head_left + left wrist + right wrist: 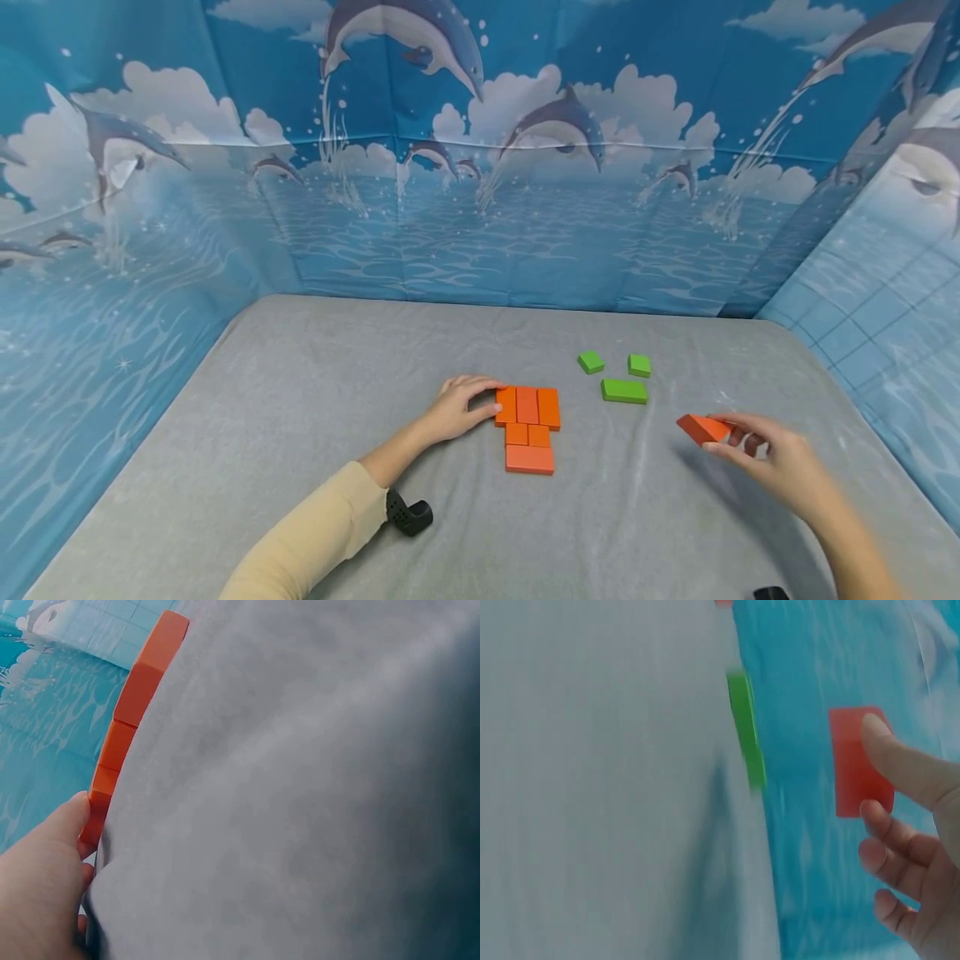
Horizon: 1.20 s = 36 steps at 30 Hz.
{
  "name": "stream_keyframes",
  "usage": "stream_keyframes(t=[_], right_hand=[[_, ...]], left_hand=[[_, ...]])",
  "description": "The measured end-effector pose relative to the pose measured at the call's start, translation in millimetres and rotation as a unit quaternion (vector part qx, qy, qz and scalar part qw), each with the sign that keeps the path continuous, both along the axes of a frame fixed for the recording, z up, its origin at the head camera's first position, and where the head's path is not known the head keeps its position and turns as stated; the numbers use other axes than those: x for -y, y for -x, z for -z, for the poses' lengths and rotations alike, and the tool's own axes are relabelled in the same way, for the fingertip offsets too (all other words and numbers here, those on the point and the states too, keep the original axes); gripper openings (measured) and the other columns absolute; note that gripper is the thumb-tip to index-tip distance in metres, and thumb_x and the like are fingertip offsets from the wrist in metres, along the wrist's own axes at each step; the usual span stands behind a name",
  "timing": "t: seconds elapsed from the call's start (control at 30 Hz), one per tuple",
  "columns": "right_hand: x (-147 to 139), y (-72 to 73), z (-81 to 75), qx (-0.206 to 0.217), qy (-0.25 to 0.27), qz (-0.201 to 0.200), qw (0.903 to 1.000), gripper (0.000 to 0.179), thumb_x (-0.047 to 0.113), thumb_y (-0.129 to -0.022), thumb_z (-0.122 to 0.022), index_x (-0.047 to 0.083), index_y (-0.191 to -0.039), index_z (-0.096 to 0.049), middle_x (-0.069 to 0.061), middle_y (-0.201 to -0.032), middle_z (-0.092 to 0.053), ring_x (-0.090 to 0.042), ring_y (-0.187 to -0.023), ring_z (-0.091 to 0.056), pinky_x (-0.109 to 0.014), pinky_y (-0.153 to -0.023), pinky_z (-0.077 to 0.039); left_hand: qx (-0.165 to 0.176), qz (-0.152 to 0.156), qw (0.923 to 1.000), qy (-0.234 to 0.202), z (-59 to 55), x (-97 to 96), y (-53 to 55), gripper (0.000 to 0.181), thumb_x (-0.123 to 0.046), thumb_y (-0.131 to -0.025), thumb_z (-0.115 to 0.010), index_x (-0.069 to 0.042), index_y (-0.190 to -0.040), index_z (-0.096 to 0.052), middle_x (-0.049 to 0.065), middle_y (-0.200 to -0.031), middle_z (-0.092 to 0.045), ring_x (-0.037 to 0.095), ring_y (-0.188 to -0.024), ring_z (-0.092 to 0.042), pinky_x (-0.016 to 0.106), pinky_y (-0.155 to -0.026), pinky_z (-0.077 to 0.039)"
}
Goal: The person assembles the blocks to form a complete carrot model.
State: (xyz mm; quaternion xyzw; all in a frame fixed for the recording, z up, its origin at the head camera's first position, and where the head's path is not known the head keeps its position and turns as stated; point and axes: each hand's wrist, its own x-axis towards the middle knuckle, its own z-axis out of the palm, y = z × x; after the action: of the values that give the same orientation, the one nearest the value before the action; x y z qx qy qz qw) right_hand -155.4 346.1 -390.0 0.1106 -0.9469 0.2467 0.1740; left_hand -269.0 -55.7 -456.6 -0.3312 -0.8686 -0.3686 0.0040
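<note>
Thumb and forefinger of the right hand [780,458] pinch an orange block [702,428] at its near end, the rest of it jutting out beyond the fingertips toward the left. It is held up off the grey table [360,350], to the right of everything lying there. The left hand [460,408] is loosely spread, its thumb and forefinger resting against the left edge of an orange arrangement [528,433] rather than wrapped round it.

From above, the head view lays out that whole arrangement: three blocks side by side in the far row, two smaller ones touching below them, and one wide block nearest the person. Beyond and to its right, well apart from it, lie two small green squares [591,362] [640,365] and a longer green block [624,391].

In the left wrist view the arrangement shows edge-on instead, as a narrow band with seams. The right wrist view, blurred, adds the thumb lying across the held block's face, with the other fingers bent below it; green edges and a sliver of orange show farther off.

Red-orange and plain, the held block looks slanted in the head view, but upright and nearly rectangular from the right wrist.
</note>
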Motion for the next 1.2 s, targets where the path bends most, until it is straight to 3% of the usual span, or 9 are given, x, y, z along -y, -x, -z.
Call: stream_keyframes(t=[0.23, 0.57, 0.77, 1.0, 1.2], right_hand=[[62.9, 5.6, -3.7, -0.001, 0.006, -0.038, 0.9992, 0.034, 0.02, -0.07, -0.079, 0.009, -0.1, -0.068, 0.006, -0.071, -0.054, 0.0, -0.058, -0.042, -0.021, -0.047, -0.035], [129.7, -0.6, 5.6, 0.023, 0.021, -0.121, 0.9921, 0.032, 0.03, -0.068, -0.079, 0.018, -0.097, -0.07, 0.015, -0.069, -0.051, 0.001, -0.058, -0.042, -0.019, -0.049, -0.036], [152.2, -4.3, 13.4, 0.042, 0.004, -0.155, 0.987, 0.034, 0.04, -0.07, -0.076, 0.021, -0.097, -0.071, 0.013, -0.07, -0.054, 0.001, -0.057, -0.04, -0.018, -0.05, -0.035], [167.5, -7.3, 22.9, -0.001, -0.026, -0.185, 0.9823, 0.032, 0.039, -0.066, -0.079, 0.021, -0.091, -0.072, 0.015, -0.066, -0.051, 0.004, -0.054, -0.04, -0.016, -0.05, -0.034], [174.4, -8.3, 30.4, -0.028, -0.072, -0.177, 0.9812, 0.033, 0.044, -0.065, -0.078, 0.022, -0.089, -0.072, 0.019, -0.06, -0.042, 0.006, -0.052, -0.033, -0.022, -0.056, -0.036]], left_hand=[[-0.003, 0.002, 1.0, -0.001, 0.0, 0.2, 0.0, 0.038, -0.029, -0.091, -0.057, -0.015, -0.126, -0.056, 0.004, -0.129, -0.053, 0.023, -0.122, -0.042, 0.048, -0.099, -0.023], [-0.004, -0.001, 1.0, 0.002, 1.3, -0.5, 1.3, 0.038, -0.03, -0.091, -0.057, -0.016, -0.126, -0.056, 0.003, -0.129, -0.053, 0.023, -0.122, -0.042, 0.047, -0.1, -0.022], [-0.003, -0.005, 1.0, 0.006, 1.3, 0.0, 0.9, 0.038, -0.03, -0.09, -0.058, -0.017, -0.126, -0.056, 0.003, -0.129, -0.053, 0.022, -0.122, -0.042, 0.047, -0.101, -0.021], [-0.007, -0.006, 0.9999, 0.005, 2.5, 0.1, 1.4, 0.038, -0.03, -0.09, -0.058, -0.016, -0.126, -0.056, 0.003, -0.129, -0.054, 0.022, -0.122, -0.042, 0.048, -0.101, -0.022], [-0.007, -0.006, 0.9999, 0.007, 3.5, 0.1, 2.3, 0.038, -0.031, -0.09, -0.057, -0.017, -0.126, -0.056, 0.003, -0.129, -0.053, 0.022, -0.123, -0.042, 0.047, -0.1, -0.022]])
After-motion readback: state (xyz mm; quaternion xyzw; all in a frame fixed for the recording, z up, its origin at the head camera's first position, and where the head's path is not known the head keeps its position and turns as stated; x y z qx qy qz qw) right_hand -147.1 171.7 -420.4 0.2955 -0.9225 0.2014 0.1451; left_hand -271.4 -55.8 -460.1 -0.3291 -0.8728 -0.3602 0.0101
